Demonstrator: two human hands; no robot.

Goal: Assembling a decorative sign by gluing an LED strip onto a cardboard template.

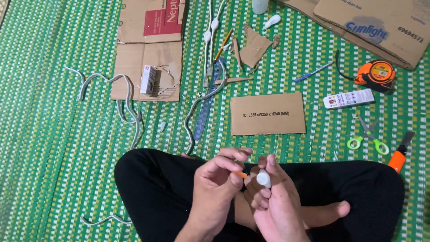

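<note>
L hand (217, 181) w/ orange stick (242, 175), R hand (273, 199) w/ white cap (264, 178)

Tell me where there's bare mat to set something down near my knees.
Bare mat lies left of your knee, beyond the grey cable. A smaller free patch sits between the cardboard rectangle and the green scissors. It is crowded around the blue ruler and cardboard scraps.
</note>
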